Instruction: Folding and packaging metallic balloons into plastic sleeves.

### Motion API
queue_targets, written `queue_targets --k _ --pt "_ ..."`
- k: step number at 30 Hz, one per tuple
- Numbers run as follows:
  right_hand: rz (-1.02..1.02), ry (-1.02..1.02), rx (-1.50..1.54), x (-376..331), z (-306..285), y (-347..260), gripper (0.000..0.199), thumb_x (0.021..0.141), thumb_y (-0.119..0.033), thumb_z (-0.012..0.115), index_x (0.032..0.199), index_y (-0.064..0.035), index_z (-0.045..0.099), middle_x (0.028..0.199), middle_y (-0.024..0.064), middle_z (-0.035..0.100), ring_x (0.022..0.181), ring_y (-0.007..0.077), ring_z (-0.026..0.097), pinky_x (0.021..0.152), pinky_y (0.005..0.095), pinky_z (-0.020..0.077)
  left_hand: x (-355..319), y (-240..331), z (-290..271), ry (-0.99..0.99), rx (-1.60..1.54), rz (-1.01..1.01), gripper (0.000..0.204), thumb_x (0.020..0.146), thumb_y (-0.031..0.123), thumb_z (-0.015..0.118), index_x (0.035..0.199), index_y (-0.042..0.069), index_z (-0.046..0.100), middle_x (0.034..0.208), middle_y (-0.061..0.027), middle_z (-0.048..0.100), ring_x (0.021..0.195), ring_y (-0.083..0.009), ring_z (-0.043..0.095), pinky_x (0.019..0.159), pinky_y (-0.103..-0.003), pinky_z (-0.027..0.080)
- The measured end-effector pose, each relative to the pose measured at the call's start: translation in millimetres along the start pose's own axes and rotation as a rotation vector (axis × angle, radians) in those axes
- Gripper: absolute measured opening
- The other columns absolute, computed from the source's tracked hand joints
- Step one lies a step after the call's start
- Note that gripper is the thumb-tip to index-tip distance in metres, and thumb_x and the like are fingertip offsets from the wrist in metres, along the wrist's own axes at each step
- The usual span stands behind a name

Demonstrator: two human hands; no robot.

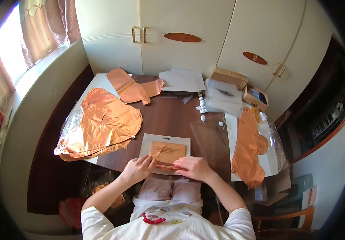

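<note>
In front of me a folded copper-coloured foil balloon (176, 150) with dark print lies on a white card (145, 141) that has a hanging slot at its top. My left hand (138, 169) is closed at the foil's left edge. A thin straw-like strip (161, 151) slants up from its fingertips across the foil. At the lower right corner of the foil, my right hand (196, 168) grips the folded edge between thumb and fingers. The undersides of both hands are hidden.
Flat copper foil balloons lie left (108, 120), back left (134, 86) and right (249, 148) on the brown table (156, 114). White cards (182, 81), clear plastic sleeves (222, 96), small white bundles (200, 105) and an open box (256, 98) sit at the back. Cabinets (188, 18) stand behind.
</note>
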State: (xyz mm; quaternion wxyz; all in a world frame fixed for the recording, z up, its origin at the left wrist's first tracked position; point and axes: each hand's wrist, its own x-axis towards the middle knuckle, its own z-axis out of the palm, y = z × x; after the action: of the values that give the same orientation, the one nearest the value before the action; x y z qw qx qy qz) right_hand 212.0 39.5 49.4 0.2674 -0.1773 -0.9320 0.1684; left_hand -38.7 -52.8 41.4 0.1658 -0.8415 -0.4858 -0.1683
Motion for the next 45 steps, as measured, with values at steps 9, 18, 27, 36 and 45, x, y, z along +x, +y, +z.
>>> queue_targets --k 9,18,27,36,45 --pt "0.521 0.345 -0.451 41.9 -32.0 178.4 0.015 0.079 -0.021 0.064 0.091 -0.0120 0.067 0.089 0.0086 0.063 0.089 0.0285 0.058 0.077 0.0428 0.0469 40.3 -22.1 -39.5 -0.022 -0.016 -0.052 0.024 0.073 0.012 0.056 0.095 0.004 0.057 0.090 -0.0054 0.061 0.074 -0.0184 0.065 0.053 -0.029 0.052" --pt "0.440 0.364 -0.333 79.9 -31.9 168.1 0.004 0.078 -0.015 0.064 0.080 -0.0134 0.067 0.080 0.0045 0.066 0.079 0.0226 0.061 0.073 0.0394 0.0436 55.7 -31.4 -54.1 -0.141 -0.195 -0.132 0.016 0.075 0.010 0.056 0.089 0.004 0.060 0.073 -0.0083 0.061 0.064 -0.0262 0.064 0.055 -0.036 0.051" --pt "-0.397 0.192 -0.298 69.8 -52.9 -46.5 0.013 0.070 -0.010 0.068 0.078 -0.0135 0.058 0.080 -0.0023 0.058 0.073 0.0164 0.055 0.068 0.0321 0.0405 57.0 -29.2 -59.5 -0.131 -0.232 -0.133 0.009 0.076 0.012 0.055 0.080 0.004 0.058 0.068 -0.0091 0.061 0.060 -0.0280 0.063 0.052 -0.038 0.051" --pt "-0.309 0.080 -0.504 43.5 -22.8 -58.9 0.012 0.072 -0.016 0.059 0.081 -0.0081 0.061 0.072 -0.0001 0.051 0.070 0.0145 0.052 0.064 0.0281 0.0409 43.2 -13.8 -42.9 -0.132 -0.093 -0.129 0.014 0.076 0.013 0.057 0.087 0.006 0.057 0.071 -0.0065 0.060 0.063 -0.0224 0.065 0.049 -0.032 0.051" --pt "0.060 -0.177 -0.285 8.9 29.5 -48.9 0.068 0.076 -0.046 0.064 0.118 0.0059 0.050 0.113 0.0206 0.052 0.104 0.0354 0.052 0.087 0.0423 0.0451 31.2 16.2 -34.9 -0.176 -0.042 -0.154 0.030 0.072 0.012 0.057 0.100 0.003 0.058 0.084 -0.0048 0.057 0.074 -0.0184 0.063 0.054 -0.029 0.052"
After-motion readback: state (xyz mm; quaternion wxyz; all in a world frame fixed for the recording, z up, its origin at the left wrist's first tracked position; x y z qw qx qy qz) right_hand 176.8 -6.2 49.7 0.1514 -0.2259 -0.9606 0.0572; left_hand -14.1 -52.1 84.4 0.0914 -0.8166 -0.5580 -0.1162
